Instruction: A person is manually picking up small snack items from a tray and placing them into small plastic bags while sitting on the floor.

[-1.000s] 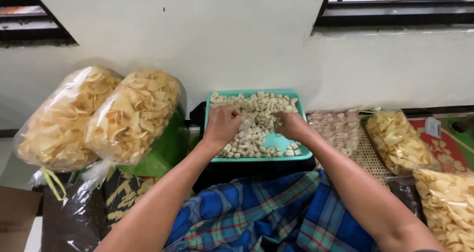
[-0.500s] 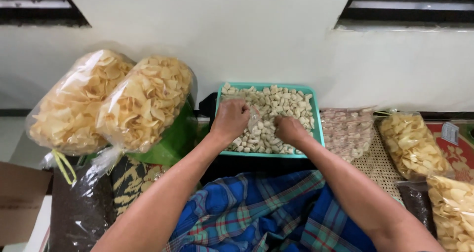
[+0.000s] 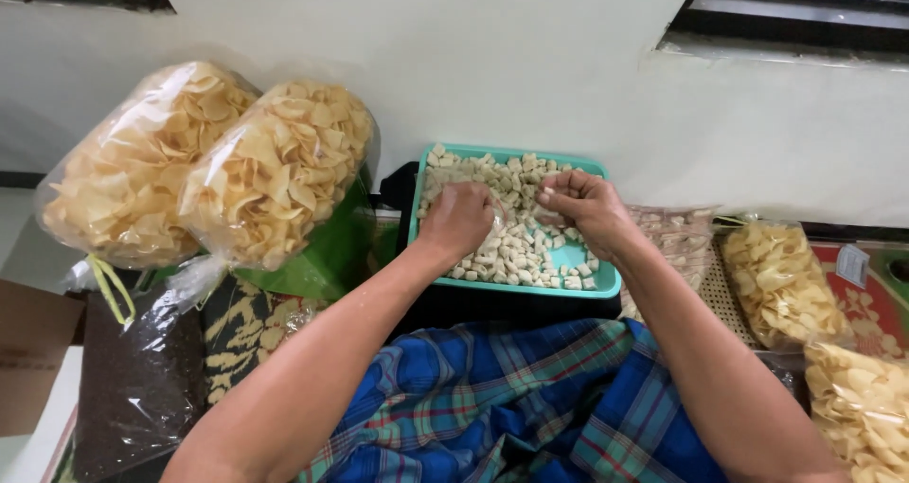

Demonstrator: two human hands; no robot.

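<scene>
Head view, looking down over a blue plaid cloth (image 3: pixel 511 398) on the lap. Teal tray (image 3: pixel 600 277) straight ahead against the white wall (image 3: pixel 454 57), filled with small pale crackers (image 3: pixel 516 251). Left hand (image 3: pixel 461 220) curled over the tray's middle, fingers closed around the mouth of a thin clear bag (image 3: pixel 494 220) — barely visible. Right hand (image 3: pixel 585 204) raised just beside it, fingertips bunched, pinching a few crackers at the bag's opening. Hands close together, nearly touching. Two big bags of yellow chips (image 3: pixel 275 180) stacked at left, over a green bag (image 3: pixel 322 265). More chip bags (image 3: pixel 786 284) at right — well apart from the tray.
</scene>
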